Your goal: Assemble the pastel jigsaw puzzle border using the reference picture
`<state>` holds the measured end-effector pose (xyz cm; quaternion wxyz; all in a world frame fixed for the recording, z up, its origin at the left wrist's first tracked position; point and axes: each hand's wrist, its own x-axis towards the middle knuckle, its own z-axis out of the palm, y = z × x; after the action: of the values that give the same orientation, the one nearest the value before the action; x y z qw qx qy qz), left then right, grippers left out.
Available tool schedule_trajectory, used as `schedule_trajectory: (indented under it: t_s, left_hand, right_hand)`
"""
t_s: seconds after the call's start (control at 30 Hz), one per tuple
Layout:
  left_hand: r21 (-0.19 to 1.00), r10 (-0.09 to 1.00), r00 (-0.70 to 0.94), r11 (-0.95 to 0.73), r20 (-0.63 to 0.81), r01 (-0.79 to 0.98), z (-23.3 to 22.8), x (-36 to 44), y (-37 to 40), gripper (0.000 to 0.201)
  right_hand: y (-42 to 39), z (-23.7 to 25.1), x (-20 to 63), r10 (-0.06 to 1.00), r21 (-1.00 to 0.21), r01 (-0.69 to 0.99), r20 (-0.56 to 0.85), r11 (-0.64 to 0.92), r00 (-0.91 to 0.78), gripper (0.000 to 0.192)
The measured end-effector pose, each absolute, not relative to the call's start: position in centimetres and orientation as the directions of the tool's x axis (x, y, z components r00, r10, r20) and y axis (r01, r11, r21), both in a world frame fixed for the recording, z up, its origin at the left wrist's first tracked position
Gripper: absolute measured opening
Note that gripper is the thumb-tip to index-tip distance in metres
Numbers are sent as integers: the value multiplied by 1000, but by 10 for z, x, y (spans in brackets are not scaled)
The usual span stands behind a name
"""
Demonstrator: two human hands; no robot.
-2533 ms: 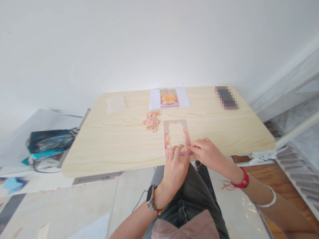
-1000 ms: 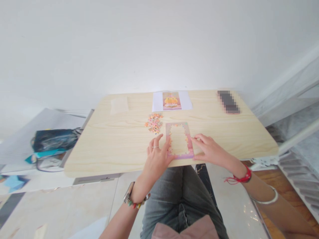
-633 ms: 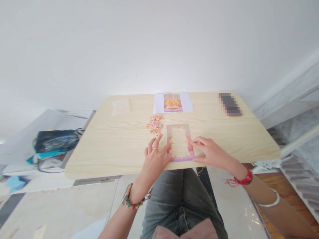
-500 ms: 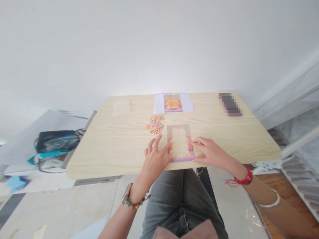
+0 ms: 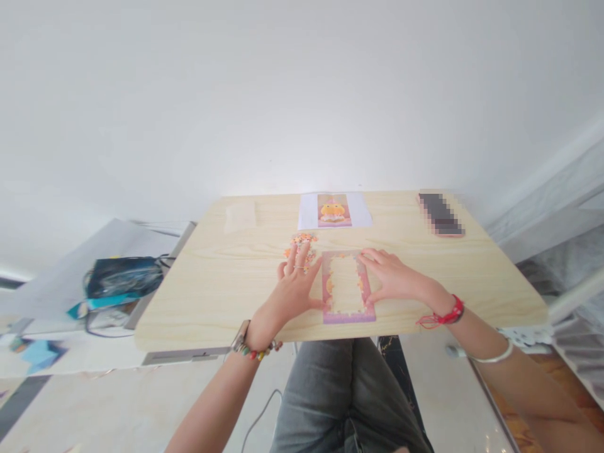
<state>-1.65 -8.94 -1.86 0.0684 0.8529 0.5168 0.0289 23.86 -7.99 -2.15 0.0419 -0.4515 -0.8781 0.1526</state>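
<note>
A rectangular puzzle border point(image 5: 349, 317), pink and purple with a bare middle, lies flat near the table's front edge. At its left side is my left hand point(image 5: 295, 290), fingers spread, the thumb touching the lower left edge. The fingertips of that hand reach over a pile of small loose puzzle pieces point(image 5: 304, 238) and partly hide it. My right hand point(image 5: 394, 277) rests along the border's right side, fingers and thumb apart, touching the edge at the upper and lower right. Neither hand grips anything.
Behind the border lies a white sheet with a printed picture point(image 5: 334, 211) of a yellow figure. A phone point(image 5: 441, 214), blurred out, is at the back right of the table point(image 5: 212, 283). A pale translucent packet point(image 5: 240, 216) lies at the back left. A dark bag point(image 5: 125, 277) sits left of the table.
My left hand has moved up, its fingers now over the loose pieces. The right hand has slid up along the border's side and spread wider. The whole view has shifted slightly.
</note>
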Motion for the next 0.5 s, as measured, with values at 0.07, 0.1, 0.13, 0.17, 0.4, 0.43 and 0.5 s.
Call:
schedule_trajectory:
  t_s: [0.07, 0.1, 0.13, 0.17, 0.4, 0.43, 0.5]
  left_hand:
    - [139, 877, 477, -466, -52, 874, -17, -15, -87, 81]
    - [136, 877, 477, -465, -65, 875, -17, -15, -86, 79]
    - [135, 878, 473, -461, -72, 877, -16, -14, -85, 77]
    - [135, 881, 467, -456, -74, 880, -16, -14, -85, 76]
    - [143, 890, 457, -451, -8, 881, -18, -13, -83, 65]
    - [143, 892, 452, -447, -1, 883, -19, -14, -83, 65]
    - [146, 896, 444, -440, 7, 886, -19, -15, -84, 66]
  right_hand:
    - [-76, -24, 238, 794, -294, 776, -82, 558, -602, 93]
    - [-75, -24, 239, 792, -290, 775, -87, 561, -605, 94]
    - [-74, -25, 239, 790, -287, 775, -87, 563, -607, 95]
    - [-73, -26, 240, 789, -283, 774, -86, 566, -609, 95]
    - [-63, -29, 245, 777, -266, 766, -84, 586, -624, 94]
    - [-62, -28, 245, 777, -267, 766, -86, 585, -624, 94]
    - [-61, -27, 245, 779, -275, 766, -88, 580, -621, 94]
